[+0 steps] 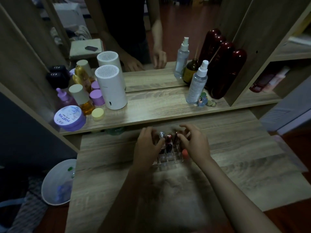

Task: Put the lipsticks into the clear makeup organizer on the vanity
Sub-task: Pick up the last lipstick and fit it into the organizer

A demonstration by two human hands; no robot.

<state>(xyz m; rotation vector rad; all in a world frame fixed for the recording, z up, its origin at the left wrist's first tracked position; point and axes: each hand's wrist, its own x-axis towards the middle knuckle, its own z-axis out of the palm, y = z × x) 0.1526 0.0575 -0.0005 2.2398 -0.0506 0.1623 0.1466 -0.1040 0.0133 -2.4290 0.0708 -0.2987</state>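
Clear organizer (165, 161) set mid desk (235, 148), lipsticks (168, 142) stood upright in far slots. Left hand (148, 148) grip curled at clear-capped tube (161, 135); right hand (195, 143) grip state not discernible. Risk judged: crowded tubes knocked over by fingers, light organizer shoved in dim light

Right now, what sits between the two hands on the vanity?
In the head view, the clear makeup organizer sits between the left hand and right hand, with a clear-capped tube and a dark red lipstick standing in it.
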